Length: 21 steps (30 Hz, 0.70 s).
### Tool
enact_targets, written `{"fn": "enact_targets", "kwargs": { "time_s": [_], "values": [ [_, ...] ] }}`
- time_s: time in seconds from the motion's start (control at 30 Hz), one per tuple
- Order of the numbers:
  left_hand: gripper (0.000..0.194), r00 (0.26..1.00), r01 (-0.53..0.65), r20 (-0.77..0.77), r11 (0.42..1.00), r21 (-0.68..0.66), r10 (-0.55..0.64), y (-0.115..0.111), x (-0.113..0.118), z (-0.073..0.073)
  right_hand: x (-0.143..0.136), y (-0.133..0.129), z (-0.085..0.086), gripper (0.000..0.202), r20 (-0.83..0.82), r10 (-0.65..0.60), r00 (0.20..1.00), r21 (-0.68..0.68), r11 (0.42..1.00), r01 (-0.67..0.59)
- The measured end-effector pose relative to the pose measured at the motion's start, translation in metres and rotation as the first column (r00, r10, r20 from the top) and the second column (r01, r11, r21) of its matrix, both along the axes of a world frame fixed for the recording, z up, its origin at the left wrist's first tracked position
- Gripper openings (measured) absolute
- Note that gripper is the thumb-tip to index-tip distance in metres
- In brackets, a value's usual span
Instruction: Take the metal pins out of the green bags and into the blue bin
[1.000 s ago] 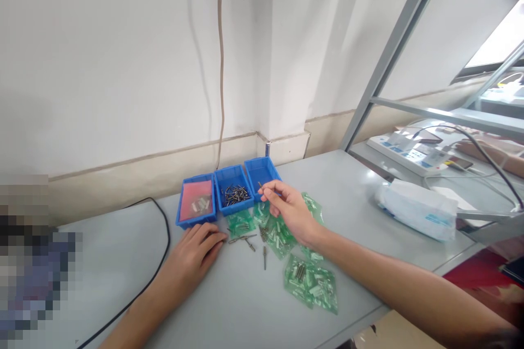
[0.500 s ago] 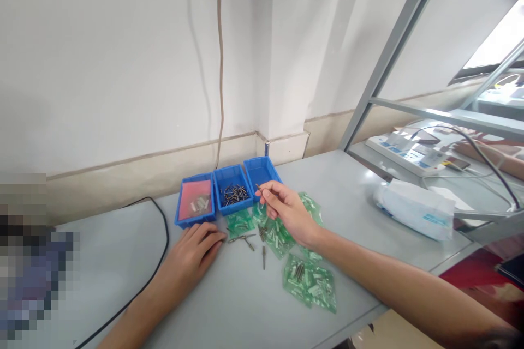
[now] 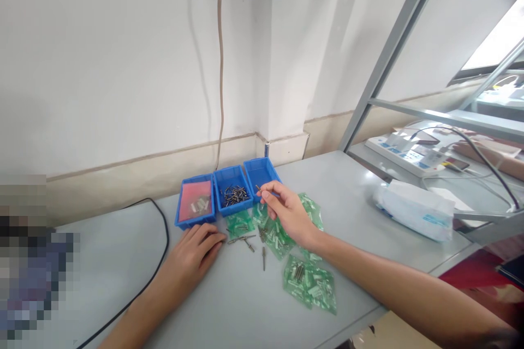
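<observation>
Between thumb and fingertips, my right hand (image 3: 286,212) pinches a slim brassy metal bit (image 3: 258,188) in front of the right blue bin (image 3: 262,166). Resting on the table by the left blue bin (image 3: 194,223), my left hand (image 3: 194,256) lies palm down with nothing seen in it. Several loose metal bits (image 3: 264,258) lie between the hands. Dark metal bits (image 3: 235,195) fill part of the middle blue bin (image 3: 232,208). Under and around my right hand are green plastic packets (image 3: 278,242) with small pieces inside.
In the left bin sit a pink sheet (image 3: 189,196) and a clear bag of pale pieces (image 3: 200,205). Two more green packets (image 3: 309,286) lie nearer me. A black cable (image 3: 166,229) crosses the left side; a white packet (image 3: 415,210) and a metal frame (image 3: 380,65) stand right.
Almost nothing differs. My right hand keeps the bit pinched in nearly the same place, and my left hand stays on the table.
</observation>
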<state>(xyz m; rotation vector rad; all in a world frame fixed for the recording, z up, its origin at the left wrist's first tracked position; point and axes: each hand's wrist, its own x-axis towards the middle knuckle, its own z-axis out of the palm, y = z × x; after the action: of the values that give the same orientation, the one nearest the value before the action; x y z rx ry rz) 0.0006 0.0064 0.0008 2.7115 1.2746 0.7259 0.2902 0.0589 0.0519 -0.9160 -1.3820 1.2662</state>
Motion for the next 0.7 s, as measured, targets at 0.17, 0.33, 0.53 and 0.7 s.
{"fn": "enact_targets", "kwargs": {
  "time_s": [0.17,0.33,0.53,0.7],
  "values": [
    [0.025,1.000,-0.003,-0.007,1.000,-0.019,0.003,-0.0010,0.0006,0.0016,0.0005,-0.0017,0.0022,0.033,0.019,-0.012,1.000,0.009,1.000,0.012],
    [0.024,1.000,-0.004,-0.005,1.000,-0.015,0.004,-0.0012,0.0013,0.0017,0.0015,-0.0032,0.0017,0.026,0.052,-0.015,0.999,0.062,0.998,0.012],
    [0.024,1.000,0.006,0.000,1.000,-0.008,-0.006,-0.0015,0.0011,0.0018,0.0022,-0.0043,0.0015,0.023,0.097,-0.018,0.995,0.098,0.995,0.008],
    [0.023,1.000,0.005,0.002,1.000,-0.009,-0.005,-0.0012,0.0020,0.0031,0.0026,-0.0050,0.0019,0.024,0.116,-0.013,0.993,0.100,0.995,0.001]
  ]
}}
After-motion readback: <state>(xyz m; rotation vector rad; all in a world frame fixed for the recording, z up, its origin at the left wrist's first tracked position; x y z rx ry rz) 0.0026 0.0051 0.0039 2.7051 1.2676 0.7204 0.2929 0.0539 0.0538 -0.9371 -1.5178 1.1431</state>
